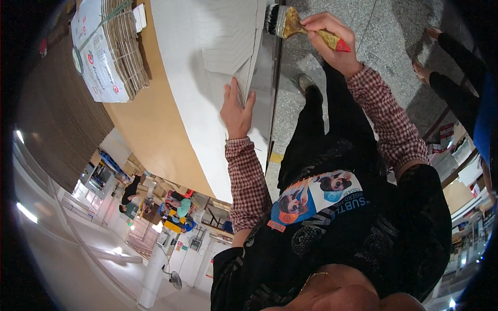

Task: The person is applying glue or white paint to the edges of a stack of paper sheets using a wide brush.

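My left hand [236, 110] lies flat, fingers apart, pressing on a white cardboard sheet [228, 46] that rests on the white table top [181, 98]. My right hand [330, 39] grips a wide paintbrush [290, 25] by its yellow handle with a red tip. The brush's dark bristles touch the metal edge of the table, just right of the sheet's folded flap. Both sleeves are red and white check.
A bundled stack of flat cardboard sheets [111, 49] stands at the table's far left. Grey tiled floor [394, 31] runs along the right. Another person's legs [456, 67] stand at the right edge. Several people sit among boxes in the distance [171, 207].
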Tool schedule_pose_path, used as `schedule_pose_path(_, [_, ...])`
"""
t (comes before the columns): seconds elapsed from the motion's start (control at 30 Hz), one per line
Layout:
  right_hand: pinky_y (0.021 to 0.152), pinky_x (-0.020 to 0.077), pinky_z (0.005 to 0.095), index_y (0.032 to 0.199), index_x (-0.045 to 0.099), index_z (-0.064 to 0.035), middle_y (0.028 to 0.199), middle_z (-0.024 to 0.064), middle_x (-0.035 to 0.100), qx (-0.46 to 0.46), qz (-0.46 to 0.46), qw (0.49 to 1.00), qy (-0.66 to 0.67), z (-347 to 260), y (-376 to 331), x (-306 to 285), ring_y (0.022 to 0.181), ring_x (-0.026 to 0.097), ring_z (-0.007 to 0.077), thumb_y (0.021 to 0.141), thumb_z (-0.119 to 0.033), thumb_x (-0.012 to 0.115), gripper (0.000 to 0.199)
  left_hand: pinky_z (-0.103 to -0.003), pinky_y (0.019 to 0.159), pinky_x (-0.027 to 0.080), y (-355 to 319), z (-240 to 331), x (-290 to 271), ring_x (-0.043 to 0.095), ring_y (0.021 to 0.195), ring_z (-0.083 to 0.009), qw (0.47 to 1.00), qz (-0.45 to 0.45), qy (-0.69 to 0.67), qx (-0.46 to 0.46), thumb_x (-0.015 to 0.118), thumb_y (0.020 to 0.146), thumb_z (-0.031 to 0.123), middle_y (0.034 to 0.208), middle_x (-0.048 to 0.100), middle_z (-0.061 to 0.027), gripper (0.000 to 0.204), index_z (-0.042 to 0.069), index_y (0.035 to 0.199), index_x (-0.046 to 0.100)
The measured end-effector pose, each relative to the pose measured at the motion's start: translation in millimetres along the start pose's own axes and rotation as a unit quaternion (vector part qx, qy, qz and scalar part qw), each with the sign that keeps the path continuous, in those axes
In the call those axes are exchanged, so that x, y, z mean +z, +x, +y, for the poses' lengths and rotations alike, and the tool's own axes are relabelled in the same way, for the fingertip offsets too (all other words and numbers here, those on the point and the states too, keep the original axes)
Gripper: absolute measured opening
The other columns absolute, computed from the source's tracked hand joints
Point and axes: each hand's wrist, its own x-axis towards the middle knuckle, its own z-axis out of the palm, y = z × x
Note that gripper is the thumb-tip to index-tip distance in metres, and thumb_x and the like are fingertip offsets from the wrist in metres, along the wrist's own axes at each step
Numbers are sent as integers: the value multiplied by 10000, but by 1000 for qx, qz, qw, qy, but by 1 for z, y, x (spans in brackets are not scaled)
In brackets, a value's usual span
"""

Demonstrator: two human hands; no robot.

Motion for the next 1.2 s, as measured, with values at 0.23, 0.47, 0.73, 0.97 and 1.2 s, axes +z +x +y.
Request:
schedule_pose_path(0.23, [793,488,299,892,600,8,978,123,635,37,-26,998,45,-8,-23,5,915,621,210,831,22,589,63,-400,1008,369,2,-6,1,411,1261,-407,1000,10,8,12,617,829,436,1324,432,-308,682,40,1352,431])
schedule_pose_path(0.47, [797,483,291,886,604,14,968,131,633,27,-8,999,27,-5,-29,14,907,619,203,836,33,577,60,-438,995,378,2,-2,9,420,1224,-463,998,11,65,17,621,822,458,1326,414,-325,716,43,1365,407])
schedule_pose_path(0.73, [781,487,276,902,609,2,935,111,641,45,22,998,26,-33,-61,0,898,625,183,823,23,606,82,-534,1068,237,-20,-6,75,206,1305,-528,970,190,152,20,717,714,491,1427,218,-338,947,16,1411,287])
schedule_pose_path(0.97, [762,493,273,868,598,-3,938,111,639,46,21,999,2,-39,-77,5,872,630,184,811,12,621,63,-512,1079,222,-51,-32,54,205,1310,-518,979,114,164,29,699,744,451,1410,233,-354,901,-4,1404,287])
schedule_pose_path(1.2, [788,482,292,861,596,11,961,127,645,6,28,1000,-3,-35,-55,20,887,626,205,815,33,589,52,-408,1027,348,-45,-40,3,384,1283,-401,999,5,-19,27,635,823,372,1368,396,-284,664,35,1353,422])
